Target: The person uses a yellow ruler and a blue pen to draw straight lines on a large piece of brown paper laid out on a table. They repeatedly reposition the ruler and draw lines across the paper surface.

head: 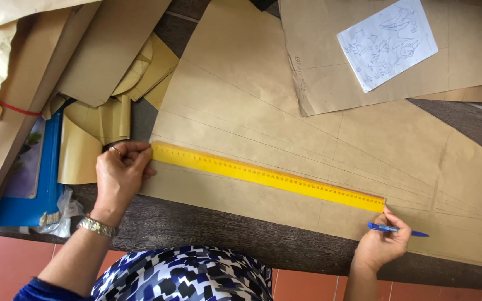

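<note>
A long yellow ruler (pixel 263 175) lies slanted across a large sheet of brown pattern paper (pixel 241 95) marked with several fanning pencil lines. My left hand (pixel 119 173) pinches the ruler's left end against the paper; it wears a ring and a metal wristwatch. At the ruler's right end my right hand (pixel 383 242) holds a blue pen (pixel 398 229), with a fingertip touching the ruler's corner.
A second brown sheet (pixel 458 50) carries a white sketch page (pixel 387 42) at the top right. Folded brown paper pieces (pixel 93 128) and a blue folder (pixel 34 206) pile up at left. The dark wooden table's front edge (pixel 241 239) runs above red floor tiles.
</note>
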